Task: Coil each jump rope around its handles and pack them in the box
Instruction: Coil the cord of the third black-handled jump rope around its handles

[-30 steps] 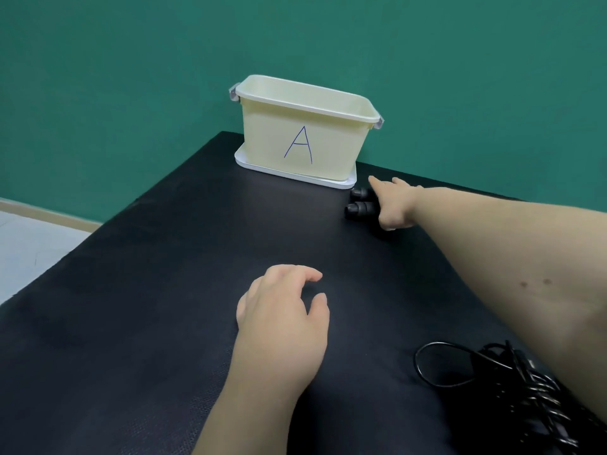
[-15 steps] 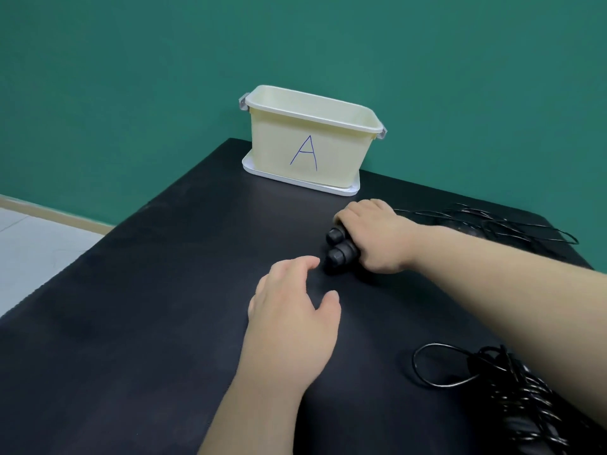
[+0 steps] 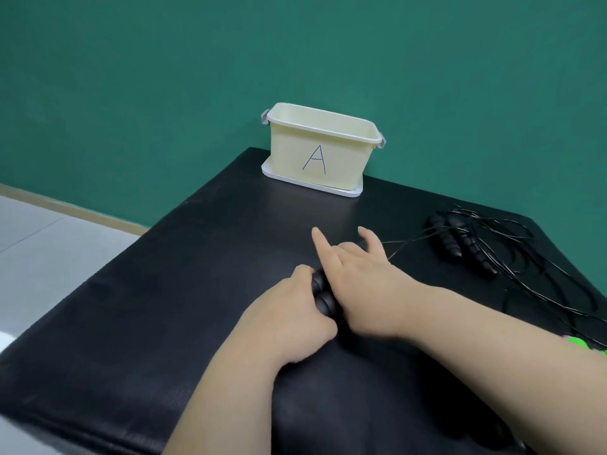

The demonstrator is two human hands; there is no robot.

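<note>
A green wall (image 3: 164,93) fills the background, with a strip of pale floor (image 3: 39,231) at the left. In front of it stands a black bench (image 3: 164,323) that takes up most of the lower view.

At the far edge of the bench, close to the wall, sits the cream box (image 3: 289,152). It is open at the top, has a blue letter A on its near side, and rests on a white lid (image 3: 356,191).

Both hands meet near the middle of the bench, well apart from the box. The left hand (image 3: 292,310) has its fingers curled against the near side of a pair of black ribbed handles (image 3: 323,295) and grips them. The right hand (image 3: 364,284) lies over the same handles from the other side. Its index and little fingers point straight out, and its two middle fingers are bent down over the handles. The far ends of the handles are hidden under it. A thin black cord (image 3: 404,247) trails from beneath the right hand toward the right.

A second jump rope (image 3: 460,247) lies on the right part of the bench, its two handles side by side and its cord spread loose around them. A small bright green object (image 3: 588,343) shows at the right edge beside the right forearm. What it is cannot be told.
</note>
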